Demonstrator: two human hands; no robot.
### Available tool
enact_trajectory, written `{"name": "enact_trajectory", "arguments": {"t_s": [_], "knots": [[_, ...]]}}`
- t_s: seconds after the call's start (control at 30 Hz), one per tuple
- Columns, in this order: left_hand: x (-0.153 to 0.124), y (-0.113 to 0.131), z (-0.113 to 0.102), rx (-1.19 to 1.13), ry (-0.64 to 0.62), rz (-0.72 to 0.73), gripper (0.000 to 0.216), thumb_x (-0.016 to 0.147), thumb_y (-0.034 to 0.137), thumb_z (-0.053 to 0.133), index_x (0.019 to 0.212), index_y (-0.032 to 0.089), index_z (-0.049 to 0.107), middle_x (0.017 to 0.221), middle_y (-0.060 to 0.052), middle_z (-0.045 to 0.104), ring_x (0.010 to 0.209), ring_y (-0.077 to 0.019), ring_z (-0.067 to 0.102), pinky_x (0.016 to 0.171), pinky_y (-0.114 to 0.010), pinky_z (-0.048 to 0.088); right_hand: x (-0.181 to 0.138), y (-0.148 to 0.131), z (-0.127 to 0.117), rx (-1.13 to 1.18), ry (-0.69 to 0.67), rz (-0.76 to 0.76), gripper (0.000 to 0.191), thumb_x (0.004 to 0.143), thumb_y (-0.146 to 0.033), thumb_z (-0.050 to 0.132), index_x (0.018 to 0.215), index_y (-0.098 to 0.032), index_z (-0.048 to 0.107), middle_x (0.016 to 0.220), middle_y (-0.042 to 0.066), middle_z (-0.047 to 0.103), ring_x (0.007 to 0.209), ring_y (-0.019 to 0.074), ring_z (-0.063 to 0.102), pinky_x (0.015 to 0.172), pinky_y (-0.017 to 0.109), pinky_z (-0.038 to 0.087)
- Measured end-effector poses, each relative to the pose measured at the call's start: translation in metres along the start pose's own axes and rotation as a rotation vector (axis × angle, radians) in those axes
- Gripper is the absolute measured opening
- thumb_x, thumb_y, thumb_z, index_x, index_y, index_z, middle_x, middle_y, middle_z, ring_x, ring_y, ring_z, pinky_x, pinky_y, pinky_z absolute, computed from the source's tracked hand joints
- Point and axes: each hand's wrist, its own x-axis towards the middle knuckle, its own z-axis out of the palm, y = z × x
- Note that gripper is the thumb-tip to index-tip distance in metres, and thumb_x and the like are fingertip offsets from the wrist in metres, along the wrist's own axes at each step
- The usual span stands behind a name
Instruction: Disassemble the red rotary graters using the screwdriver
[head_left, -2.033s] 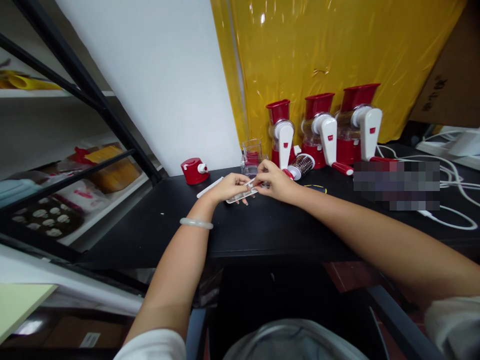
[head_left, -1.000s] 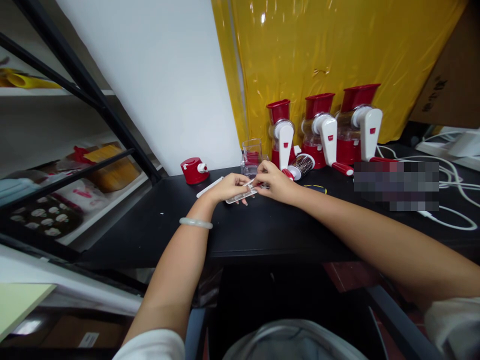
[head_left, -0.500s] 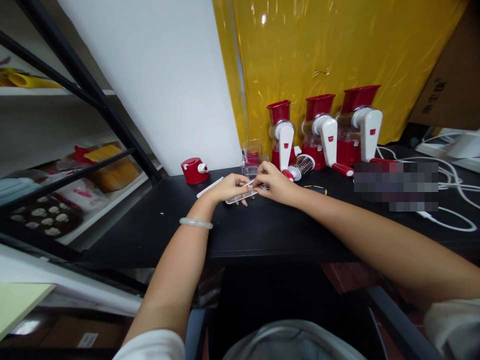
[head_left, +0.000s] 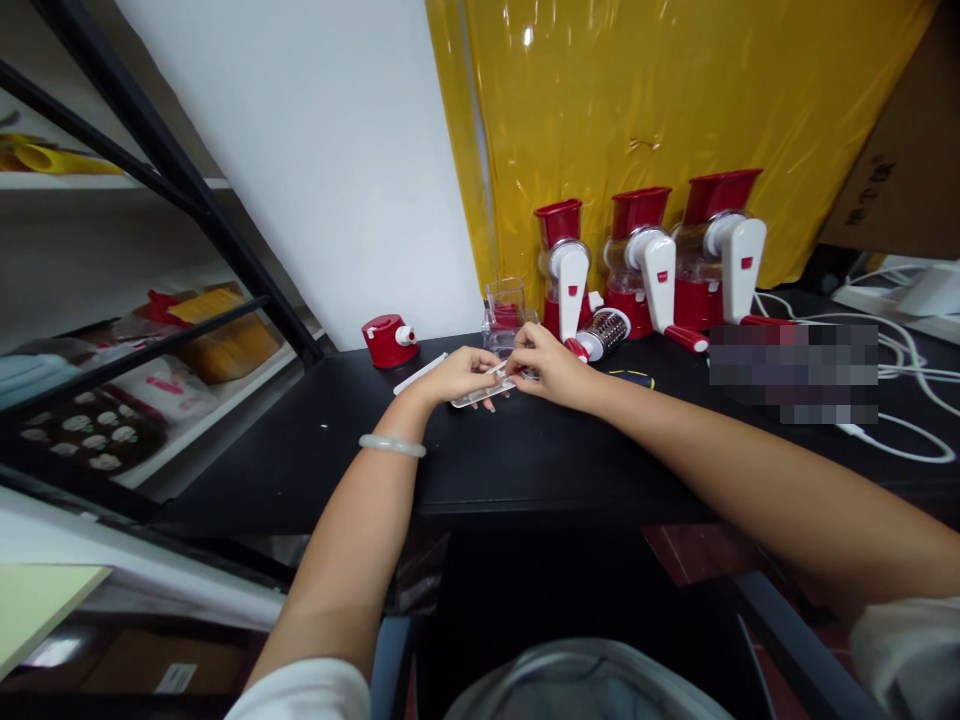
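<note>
My left hand (head_left: 463,376) is closed on a long white plastic part (head_left: 480,394), thumb on top and fingertips showing beneath. The part is held a little above the black table, its hollow-looking side up; it resembles one half of a crank handle. At its far right end my right hand (head_left: 546,366) pinches with thumb and fingers. Whatever small thing is between those fingertips is hidden. Another slim white piece (head_left: 409,380) lies left of my left hand. Behind the hands stands a clear plastic housing (head_left: 506,300), and a red grater base (head_left: 390,341) sits to the left.
Several red and white rotary graters (head_left: 651,265) line the back right. A metal grating drum (head_left: 609,333) lies before them, near a screwdriver-like yellow and dark tool (head_left: 634,379). White cables (head_left: 911,370) spread on the right. A black-framed shelf (head_left: 195,210) borders the left.
</note>
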Motion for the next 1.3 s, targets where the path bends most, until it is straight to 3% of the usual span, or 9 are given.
{"name": "enact_trajectory", "arguments": {"t_s": [0.37, 1.3], "knots": [[-0.0006, 0.0, 0.0003, 0.018, -0.003, 0.0, 0.038, 0.081, 0.042, 0.071, 0.097, 0.008, 0.065, 0.093, -0.013, 0.073, 0.059, -0.0153, 0.071, 0.047, -0.019, 0.05, -0.0003, -0.002, 0.0004, 0.007, 0.013, -0.004, 0.001, 0.083, -0.018, 0.064, 0.082, -0.019, 0.065, 0.093, 0.005, 0.043, 0.089, 0.0185, 0.047, 0.081, 0.036, 0.044], [0.0001, 0.0007, 0.0027, 0.003, 0.036, -0.026, 0.026, 0.082, 0.032, 0.07, 0.092, 0.009, 0.066, 0.09, -0.012, 0.073, 0.056, -0.013, 0.07, 0.049, -0.02, 0.05, -0.0022, -0.0071, -0.0005, -0.107, -0.028, -0.004, 0.005, 0.085, -0.019, 0.06, 0.086, -0.02, 0.065, 0.096, 0.007, 0.048, 0.091, 0.0208, 0.045, 0.08, 0.037, 0.044]]}}
